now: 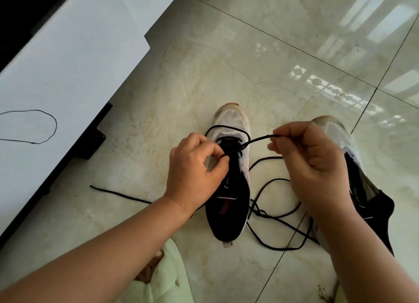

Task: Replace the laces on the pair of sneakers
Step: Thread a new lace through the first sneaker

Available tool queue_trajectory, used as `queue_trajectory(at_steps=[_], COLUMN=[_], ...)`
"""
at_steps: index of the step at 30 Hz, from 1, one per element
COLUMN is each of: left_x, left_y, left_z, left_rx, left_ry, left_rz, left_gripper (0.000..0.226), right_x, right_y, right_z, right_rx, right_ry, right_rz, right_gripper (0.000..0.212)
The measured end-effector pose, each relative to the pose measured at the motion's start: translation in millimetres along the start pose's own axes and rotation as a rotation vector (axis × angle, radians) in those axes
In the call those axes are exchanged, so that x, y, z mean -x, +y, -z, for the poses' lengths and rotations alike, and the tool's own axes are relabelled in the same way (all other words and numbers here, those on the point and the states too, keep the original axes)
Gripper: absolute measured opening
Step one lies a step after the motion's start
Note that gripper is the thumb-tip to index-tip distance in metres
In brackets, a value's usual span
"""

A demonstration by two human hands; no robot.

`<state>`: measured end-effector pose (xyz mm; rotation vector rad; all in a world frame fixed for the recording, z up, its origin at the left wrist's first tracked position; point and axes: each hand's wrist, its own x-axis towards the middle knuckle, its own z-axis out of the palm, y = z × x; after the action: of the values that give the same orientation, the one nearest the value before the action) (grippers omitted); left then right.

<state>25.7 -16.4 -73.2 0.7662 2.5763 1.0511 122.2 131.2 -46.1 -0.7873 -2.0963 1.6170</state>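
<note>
On floor, sneaker [229, 166] toe forward.

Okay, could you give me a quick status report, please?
Left hand and right hand both pinching the black lace. Sneaker laced at lowest eyelets only. Loose lace slack beside it.

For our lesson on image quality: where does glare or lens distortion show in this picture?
Head view: bright window reflections glare on the glossy floor tiles at upper right; wide-angle bending curves the white cabinet edge and grout lines; the hands, lace and sneaker are fairly sharp.
</note>
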Motion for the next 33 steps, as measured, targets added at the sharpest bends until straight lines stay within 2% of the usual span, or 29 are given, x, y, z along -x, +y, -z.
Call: queue_trajectory(at_steps=[2, 5, 7, 11, 12, 14, 16, 19, 22, 24, 26, 29, 33], left_x=[2, 7, 7, -5, -11, -24, -38, -53, -57, -56, -53, -50, -51], left_y=[-1, -1, -1, 3, 4, 4, 5, 4, 3, 4, 7, 17, 27], left_z=[-1, -2, -2, 3, 3, 2, -2, -9, -7, -3, 1, 7, 13], left_rx=[-0.008, -0.067, -0.067, -0.036, -0.035, -0.066, -0.177, -0.375, -0.468, -0.421, -0.256, 0.097, 0.296], left_ry=[-0.049, -0.120, -0.113, -0.059, -0.077, -0.203, -0.370, -0.491, -0.410, -0.336, -0.337, -0.363, -0.401], left_rz=[-0.103, -0.221, -0.235, -0.179, -0.172, -0.178, -0.186, -0.247, -0.323, -0.318, -0.217, 0.006, 0.125], left_gripper=[0.012, 0.024, 0.030, 0.021, 0.027, 0.052, 0.061, 0.052, 0.029, 0.020, 0.017, 0.010, 0.010], right_x=[-1, -2, -2, -1, -1, 0, 1, 3, 4, 6, 8, 13, 18], right_y=[0, 0, 0, -1, -1, -2, -2, -2, 2, 7, 13, 19, 21], right_z=[0, 0, -1, -4, -4, -5, -5, -6, -6, -7, -9, -14, -17], right_rx=[-0.039, -0.052, -0.047, -0.030, -0.030, -0.052, -0.088, -0.106, -0.080, 0.018, 0.101, 0.060, -0.022], right_ry=[0.004, -0.026, -0.054, -0.093, -0.102, -0.124, -0.149, -0.177, -0.176, -0.152, -0.133, -0.160, -0.207], right_rz=[0.001, 0.027, 0.040, 0.031, 0.030, 0.020, -0.001, -0.021, -0.023, 0.017, -0.010, -0.122, -0.182], right_gripper=[0.011, 0.011, 0.011, 0.013, 0.014, 0.014, 0.013, 0.014, 0.011, 0.012, 0.016, 0.021, 0.025])
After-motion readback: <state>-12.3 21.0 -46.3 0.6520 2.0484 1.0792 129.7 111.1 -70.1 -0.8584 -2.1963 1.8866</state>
